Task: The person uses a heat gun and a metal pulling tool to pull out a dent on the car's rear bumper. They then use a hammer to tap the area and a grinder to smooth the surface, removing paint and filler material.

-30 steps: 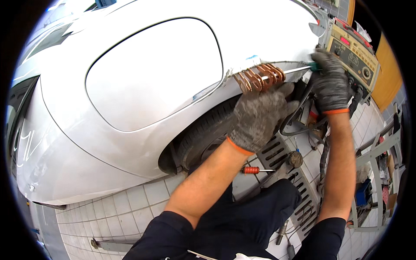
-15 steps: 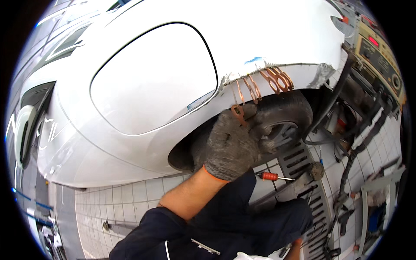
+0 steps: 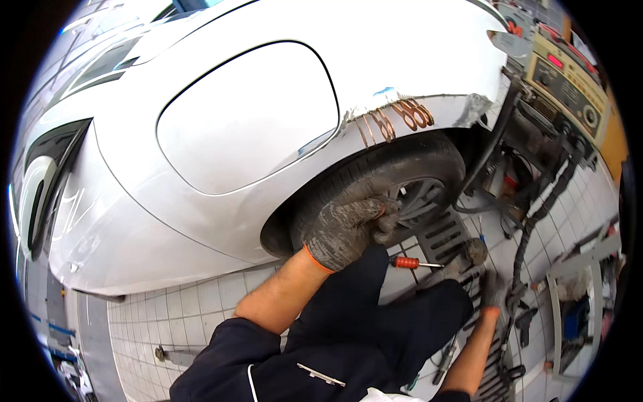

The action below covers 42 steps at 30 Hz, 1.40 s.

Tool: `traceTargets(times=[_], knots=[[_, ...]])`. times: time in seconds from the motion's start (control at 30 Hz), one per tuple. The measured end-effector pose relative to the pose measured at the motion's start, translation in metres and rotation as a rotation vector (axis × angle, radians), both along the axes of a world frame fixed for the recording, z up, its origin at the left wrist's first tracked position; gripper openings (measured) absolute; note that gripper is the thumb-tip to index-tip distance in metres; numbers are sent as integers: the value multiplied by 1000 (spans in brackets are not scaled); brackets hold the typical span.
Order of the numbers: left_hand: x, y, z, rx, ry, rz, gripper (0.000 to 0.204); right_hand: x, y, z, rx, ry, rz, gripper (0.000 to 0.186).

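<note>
Our left hand (image 3: 341, 231) curls before the tyre (image 3: 348, 175); we cannot tell whether it grips anything. Higher and rightward, copper rings (image 3: 408, 117) hang along the lower white panel (image 3: 248, 120); a stray knock could bend them. A red-handled screwdriver (image 3: 406, 262) lies below, where a careless nudge could roll it. Our right hand (image 3: 494, 291) blurs, its grip unclear.

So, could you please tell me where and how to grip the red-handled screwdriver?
I'd take the screwdriver by its thick red handle, from above: it lies flat with the handle uncovered on top, the thin shaft points right, and the leg crowds the handle's left end.
</note>
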<state>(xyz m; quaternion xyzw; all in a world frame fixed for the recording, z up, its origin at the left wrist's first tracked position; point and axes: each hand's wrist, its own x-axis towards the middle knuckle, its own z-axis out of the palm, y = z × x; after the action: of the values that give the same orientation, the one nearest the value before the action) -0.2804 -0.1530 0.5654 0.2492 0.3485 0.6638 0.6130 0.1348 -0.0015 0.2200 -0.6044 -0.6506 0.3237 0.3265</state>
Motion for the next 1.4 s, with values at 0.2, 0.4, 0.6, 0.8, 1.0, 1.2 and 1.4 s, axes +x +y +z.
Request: traceTargets(times=[0.2, 0.4, 0.6, 0.8, 1.0, 1.2, 1.4], knots=[[-11, 2, -50, -26, -276, -301, 33, -196, 22, 369, 1145, -198, 389, 32], [-6, -11, -40, -190, -162, -171, 39, -245, 29, 417, 1128, -226, 587, 40], [-15, 12, -33, -97, -86, -127, 44, -246, 29, 434, 847, -52, 806, 45], [-11, 27, 20, 240, 197, -26, 41, -246, 44, 432, 825, -248, 819, 72], [-17, 38, 54, 309, 769, 121, 32, -246, 48, 439, 1109, -337, 844, 57], [-36, 46, 67, 588, 1526, 327, 25, -246, 45, 449, 1141, -284, 908, 44], [-43, 34, 89, 58, 796, -156, 15, -245, 57, 431, 1076, -41, 1006, 61]])
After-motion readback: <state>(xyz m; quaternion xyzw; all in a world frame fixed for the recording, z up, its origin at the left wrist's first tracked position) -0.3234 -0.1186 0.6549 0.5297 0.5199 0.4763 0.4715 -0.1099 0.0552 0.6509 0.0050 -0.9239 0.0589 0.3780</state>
